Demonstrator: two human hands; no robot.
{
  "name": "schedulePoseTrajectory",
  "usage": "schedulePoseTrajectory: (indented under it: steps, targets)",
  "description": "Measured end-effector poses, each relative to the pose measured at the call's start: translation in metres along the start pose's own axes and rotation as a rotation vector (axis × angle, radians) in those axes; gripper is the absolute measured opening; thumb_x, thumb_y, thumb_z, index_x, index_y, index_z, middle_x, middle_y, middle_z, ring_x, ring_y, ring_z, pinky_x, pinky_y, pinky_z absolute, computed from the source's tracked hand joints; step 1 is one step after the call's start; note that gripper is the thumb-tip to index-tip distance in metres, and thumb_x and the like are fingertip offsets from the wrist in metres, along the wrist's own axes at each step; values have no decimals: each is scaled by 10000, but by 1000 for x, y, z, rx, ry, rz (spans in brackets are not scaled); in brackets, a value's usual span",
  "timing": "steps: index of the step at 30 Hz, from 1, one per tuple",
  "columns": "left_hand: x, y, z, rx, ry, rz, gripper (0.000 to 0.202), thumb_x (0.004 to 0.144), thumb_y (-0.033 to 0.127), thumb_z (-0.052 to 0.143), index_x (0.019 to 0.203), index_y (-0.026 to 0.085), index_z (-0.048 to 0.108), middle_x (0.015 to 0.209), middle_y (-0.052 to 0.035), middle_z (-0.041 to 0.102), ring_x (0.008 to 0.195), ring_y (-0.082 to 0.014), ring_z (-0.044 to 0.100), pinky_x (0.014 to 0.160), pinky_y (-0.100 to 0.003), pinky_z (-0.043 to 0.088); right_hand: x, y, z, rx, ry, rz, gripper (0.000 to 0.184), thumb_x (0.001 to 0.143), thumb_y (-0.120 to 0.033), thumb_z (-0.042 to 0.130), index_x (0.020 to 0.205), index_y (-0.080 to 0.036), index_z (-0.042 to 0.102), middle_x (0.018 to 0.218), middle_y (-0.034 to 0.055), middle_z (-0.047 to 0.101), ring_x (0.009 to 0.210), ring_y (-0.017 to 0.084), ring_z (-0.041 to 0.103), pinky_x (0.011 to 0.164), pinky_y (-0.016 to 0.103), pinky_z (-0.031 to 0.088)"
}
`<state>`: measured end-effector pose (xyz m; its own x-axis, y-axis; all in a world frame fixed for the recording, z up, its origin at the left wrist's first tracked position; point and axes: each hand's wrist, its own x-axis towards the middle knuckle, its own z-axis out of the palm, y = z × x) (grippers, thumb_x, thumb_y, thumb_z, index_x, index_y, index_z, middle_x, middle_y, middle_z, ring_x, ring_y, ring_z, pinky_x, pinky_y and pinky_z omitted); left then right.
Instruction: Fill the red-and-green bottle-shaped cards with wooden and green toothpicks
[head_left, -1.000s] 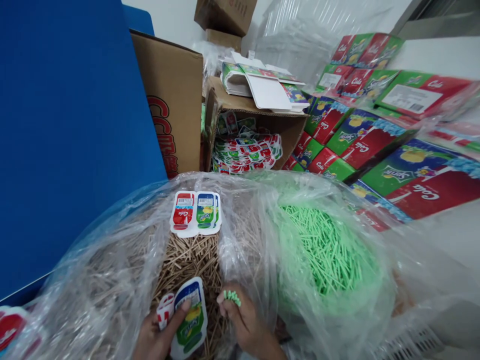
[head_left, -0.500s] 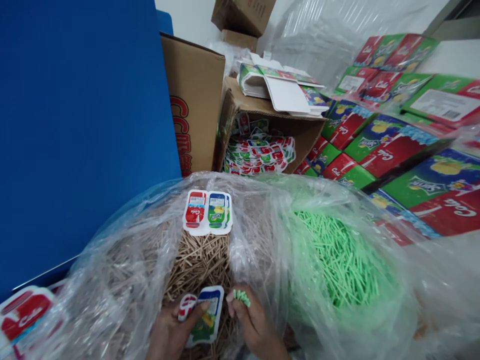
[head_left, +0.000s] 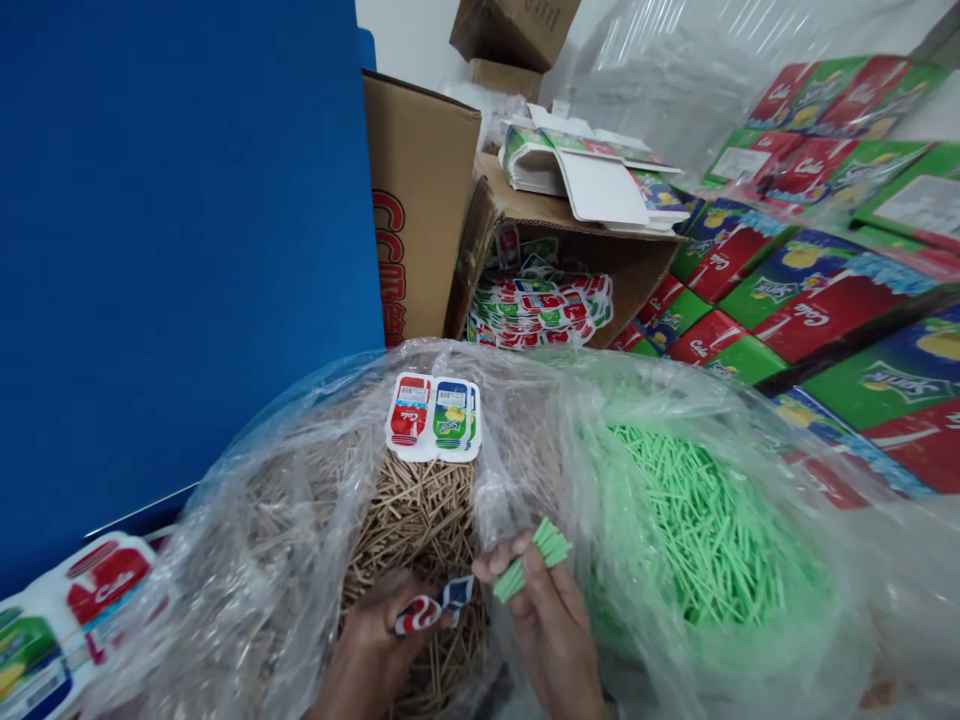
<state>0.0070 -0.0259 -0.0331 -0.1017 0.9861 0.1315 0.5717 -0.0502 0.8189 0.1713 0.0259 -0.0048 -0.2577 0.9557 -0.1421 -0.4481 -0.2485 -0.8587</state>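
Note:
My left hand [head_left: 371,640] grips a folded printed card [head_left: 420,612], seen nearly edge-on, with red and blue patches showing. Close beside it on the right, my right hand [head_left: 551,625] pinches a small bundle of light green sticks [head_left: 553,542] between thumb and fingers. Below both hands lies a heap of thin brown sticks [head_left: 420,505] in a clear plastic bag [head_left: 300,520]. On the heap's far side rest flat Cola and Sprite printed cards [head_left: 433,420], overlapping. To the right, a pile of green sticks [head_left: 697,530] fills another bag.
A blue panel [head_left: 180,220] rises at the left. Behind the bags, a cardboard box [head_left: 487,200] holds many printed cards [head_left: 540,310]. Stacked Cola and Sprite boxes [head_left: 817,290] stand at the right. More large printed cards [head_left: 105,590] lie at lower left.
My right hand has turned and risen, so the green bundle now shows lengthwise. The left hand has tilted its card from face-on to nearly edge-on. The view has shifted slightly left.

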Motion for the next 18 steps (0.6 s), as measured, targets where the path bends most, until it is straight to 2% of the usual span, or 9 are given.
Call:
schedulePoseTrajectory:
  steps: [2, 5, 8, 11, 13, 16, 18]
  targets:
    - [1, -1, -1, 62, -32, 109, 184, 814, 363, 624, 728, 220, 704, 611, -3, 649, 584, -157, 615, 570, -219, 458, 1, -3, 6, -31, -15, 58, 243, 856, -481, 561, 891, -245, 605, 821, 20, 657, 798, 187, 630, 769, 340, 491]
    - [1, -1, -1, 78, -29, 210, 193, 848, 364, 582, 808, 228, 712, 616, -6, 655, 576, -160, 628, 549, -221, 479, 0, -6, 12, -243, -71, 82, 313, 874, -510, 511, 898, -221, 631, 869, 47, 696, 846, 201, 640, 835, 361, 478]
    - [0, 0, 0, 31, -16, 230, 186, 864, 340, 564, 921, 240, 709, 759, -39, 718, 715, -187, 680, 655, -246, 520, 1, -9, 19, -429, -130, 62, 357, 908, -501, 450, 908, -204, 647, 873, 53, 711, 879, 200, 638, 880, 348, 453]
    - [-1, 0, 0, -43, -76, 196, 211, 811, 273, 632, 1011, 268, 701, 943, -53, 745, 886, -215, 686, 780, -265, 520, 5, -10, 25, -470, -229, 61, 370, 933, -485, 402, 946, -202, 640, 874, 42, 711, 877, 188, 643, 874, 325, 454]
    - [-2, 1, -1, -140, -101, 61, 201, 726, 237, 702, 922, 271, 730, 917, -27, 750, 883, -222, 682, 786, -262, 522, 6, -9, 25, -489, -267, 57, 372, 947, -474, 374, 966, -207, 632, 898, 37, 708, 889, 183, 642, 865, 312, 457]
    - [-4, 3, 0, -416, -84, -313, 125, 629, 255, 750, 752, 232, 735, 794, 7, 740, 800, -221, 667, 723, -258, 530, 5, -5, 20, -546, -259, 53, 356, 951, -460, 373, 938, -213, 628, 963, 37, 698, 965, 183, 627, 892, 299, 444]
    - [-6, 5, 2, -581, -73, -500, 146, 590, 302, 769, 678, 197, 719, 686, 16, 715, 696, -203, 640, 644, -248, 522, 1, -2, 14, -569, -263, 49, 331, 948, -447, 393, 922, -216, 629, 1018, 43, 687, 1038, 188, 603, 928, 301, 432]
